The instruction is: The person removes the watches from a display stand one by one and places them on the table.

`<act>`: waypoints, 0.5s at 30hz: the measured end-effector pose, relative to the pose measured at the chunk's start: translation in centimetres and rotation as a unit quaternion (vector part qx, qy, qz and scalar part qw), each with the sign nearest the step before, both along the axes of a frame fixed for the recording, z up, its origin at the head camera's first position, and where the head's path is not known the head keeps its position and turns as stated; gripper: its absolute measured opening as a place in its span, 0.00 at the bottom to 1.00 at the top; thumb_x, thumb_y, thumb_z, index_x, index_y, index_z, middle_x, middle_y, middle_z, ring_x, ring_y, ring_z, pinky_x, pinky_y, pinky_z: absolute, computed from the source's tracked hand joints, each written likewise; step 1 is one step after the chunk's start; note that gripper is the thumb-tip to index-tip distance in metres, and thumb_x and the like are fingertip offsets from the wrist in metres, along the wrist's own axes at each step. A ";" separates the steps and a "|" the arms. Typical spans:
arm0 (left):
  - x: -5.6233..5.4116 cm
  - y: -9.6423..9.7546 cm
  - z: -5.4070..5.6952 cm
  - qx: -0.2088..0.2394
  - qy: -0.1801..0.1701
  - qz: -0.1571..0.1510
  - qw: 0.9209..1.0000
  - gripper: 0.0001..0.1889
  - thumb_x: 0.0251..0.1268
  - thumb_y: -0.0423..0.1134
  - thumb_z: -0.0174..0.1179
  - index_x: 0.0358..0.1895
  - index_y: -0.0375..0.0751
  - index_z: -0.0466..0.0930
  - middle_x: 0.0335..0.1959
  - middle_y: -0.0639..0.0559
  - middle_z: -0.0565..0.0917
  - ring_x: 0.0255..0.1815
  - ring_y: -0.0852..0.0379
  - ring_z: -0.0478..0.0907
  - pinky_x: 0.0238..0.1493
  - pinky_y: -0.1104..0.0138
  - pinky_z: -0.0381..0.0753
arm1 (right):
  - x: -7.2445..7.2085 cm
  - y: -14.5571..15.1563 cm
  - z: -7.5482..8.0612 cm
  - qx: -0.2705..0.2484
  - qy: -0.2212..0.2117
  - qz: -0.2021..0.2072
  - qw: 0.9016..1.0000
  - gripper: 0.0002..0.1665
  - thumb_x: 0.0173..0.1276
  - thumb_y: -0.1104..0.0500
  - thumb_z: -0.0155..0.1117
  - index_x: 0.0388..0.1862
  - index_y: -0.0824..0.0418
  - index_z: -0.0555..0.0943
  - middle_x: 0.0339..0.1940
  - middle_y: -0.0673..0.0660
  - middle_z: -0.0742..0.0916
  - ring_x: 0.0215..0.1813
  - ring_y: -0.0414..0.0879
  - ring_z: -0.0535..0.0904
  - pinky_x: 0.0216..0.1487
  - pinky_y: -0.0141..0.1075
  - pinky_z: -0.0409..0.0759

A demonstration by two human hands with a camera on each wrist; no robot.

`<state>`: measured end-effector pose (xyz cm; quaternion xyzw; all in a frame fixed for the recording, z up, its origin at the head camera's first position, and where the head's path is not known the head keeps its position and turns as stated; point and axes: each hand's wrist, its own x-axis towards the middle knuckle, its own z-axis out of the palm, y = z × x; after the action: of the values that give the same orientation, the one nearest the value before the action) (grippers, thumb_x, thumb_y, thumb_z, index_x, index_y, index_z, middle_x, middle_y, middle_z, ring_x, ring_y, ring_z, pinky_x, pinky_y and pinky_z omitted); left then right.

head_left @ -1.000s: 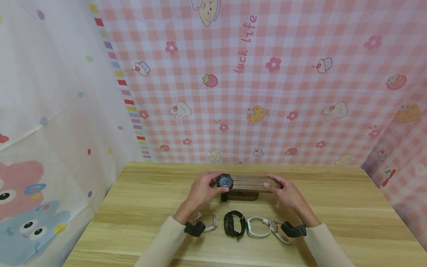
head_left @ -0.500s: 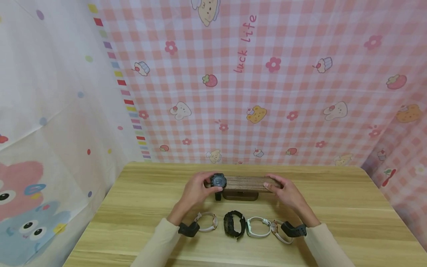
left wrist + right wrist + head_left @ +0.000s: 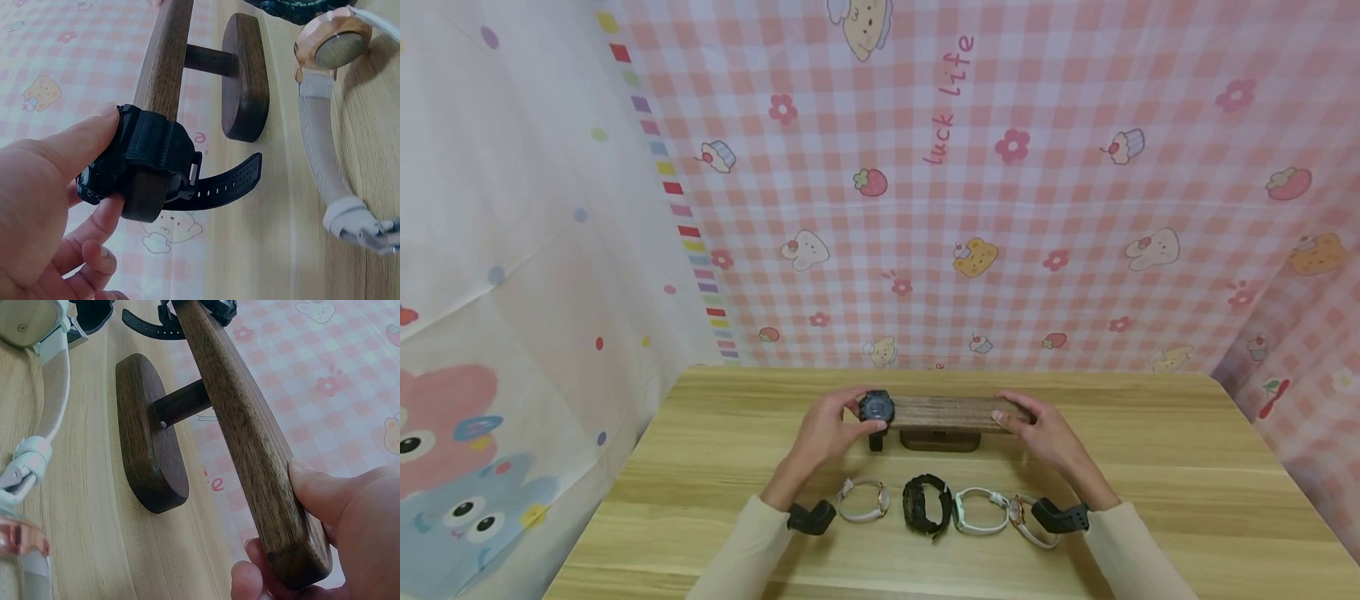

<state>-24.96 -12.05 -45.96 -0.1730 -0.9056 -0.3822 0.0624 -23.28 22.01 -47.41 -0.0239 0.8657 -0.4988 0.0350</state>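
A dark wooden watch stand with a horizontal bar on a short post and rounded base stands near the back of the table. Around the bar's left end sits a black watch, its strap tail hanging below. My left hand pinches this watch by its case, thumb on the near side. At the bar's other end, my right hand grips the wood between thumb and fingers, as the right wrist view shows with the bar end.
In front of the stand lie a white-strapped watch with a rose-gold case, a second black watch, a pale mint watch and another rose-gold watch. A checked cloth hangs behind the table.
My left hand has slid the black watch leftward along the bar to its left end. My right hand has stayed at the right end. The watches in front have not moved.
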 end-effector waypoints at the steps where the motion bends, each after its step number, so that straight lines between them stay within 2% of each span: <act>1: 0.0 -0.1 0.0 0.000 0.000 0.001 1.000 0.27 0.54 0.49 0.74 0.60 0.58 0.81 0.31 0.57 0.82 0.33 0.57 0.78 0.23 0.69 0.68 | 0.0 0.0 0.0 0.000 0.000 0.000 1.000 0.30 0.72 0.49 0.63 0.70 0.58 0.73 0.34 0.58 0.82 0.33 0.53 0.78 0.28 0.37 0.76; 6: 0.3 -0.7 0.0 0.006 -0.001 0.004 1.000 0.28 0.54 0.48 0.75 0.60 0.55 0.81 0.32 0.56 0.81 0.29 0.62 0.73 0.24 0.69 0.70 | 0.0 -0.1 0.1 -0.002 0.001 0.003 1.000 0.30 0.73 0.49 0.63 0.70 0.58 0.73 0.37 0.58 0.83 0.34 0.53 0.78 0.30 0.38 0.77; 11: 0.5 -1.3 0.0 0.010 -0.010 0.009 1.000 0.29 0.54 0.46 0.75 0.61 0.51 0.80 0.30 0.56 0.79 0.20 0.62 0.64 0.20 0.71 0.62 | 0.1 -0.1 0.1 -0.002 -0.003 0.004 1.000 0.30 0.73 0.48 0.62 0.70 0.58 0.73 0.36 0.58 0.82 0.33 0.53 0.77 0.30 0.39 0.77; 15: 0.7 -1.8 0.3 0.006 -0.019 0.015 1.000 0.29 0.54 0.46 0.75 0.61 0.51 0.80 0.29 0.57 0.78 0.21 0.62 0.64 0.21 0.71 0.61 | 0.2 -0.1 0.2 0.002 -0.005 0.005 1.000 0.31 0.73 0.47 0.62 0.70 0.58 0.72 0.34 0.59 0.81 0.32 0.52 0.77 0.30 0.39 0.76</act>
<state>-24.29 -13.87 -45.71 -0.1514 -0.9070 -0.3895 0.0519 -23.13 21.91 -47.21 -0.0260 0.8662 -0.4973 0.0421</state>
